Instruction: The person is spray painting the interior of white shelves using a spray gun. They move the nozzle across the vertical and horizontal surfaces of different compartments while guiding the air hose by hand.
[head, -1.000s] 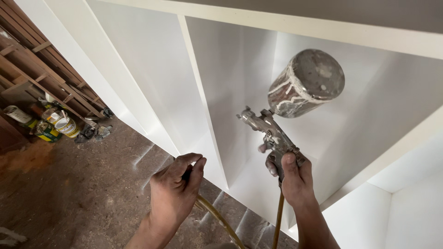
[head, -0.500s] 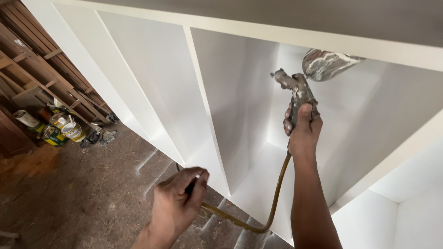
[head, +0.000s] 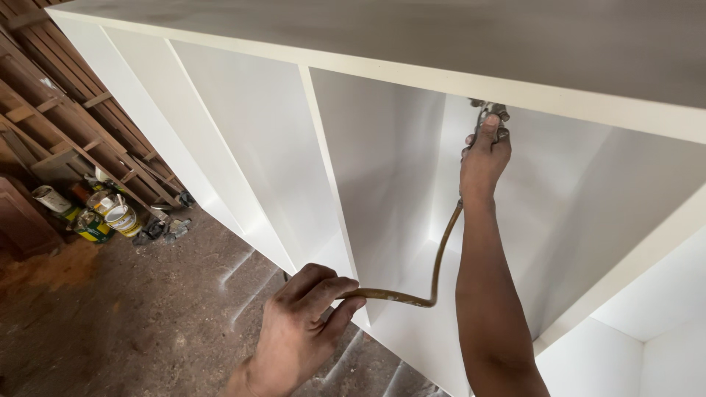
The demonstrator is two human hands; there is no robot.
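From the head camera I see my right hand (head: 483, 156) reaching up and deep into a compartment of the white cabinet (head: 382, 169), fingers wrapped around the grip of the spray gun (head: 491, 117); the gun sits at the top of that hand, right under the cabinet's upper panel, and its cup is hidden behind the panel's front edge, so I can only make out the metal body above the thumb. The hose (head: 434, 272) drops from below my right hand, runs along the forearm, curves low and passes leftwards into my left hand (head: 305, 331); that hand is closed on the hose, fingers curled over it, held low in front of the cabinet's bottom edge and well apart from the right one. A white divider (head: 331, 191) stands between the two hands, just left of the compartment I am reaching into. Far to the left of my left hand, paint cans (head: 110, 217) sit on the dusty floor (head: 147, 323), close against a stack of wooden frames (head: 66, 125) leaning there.
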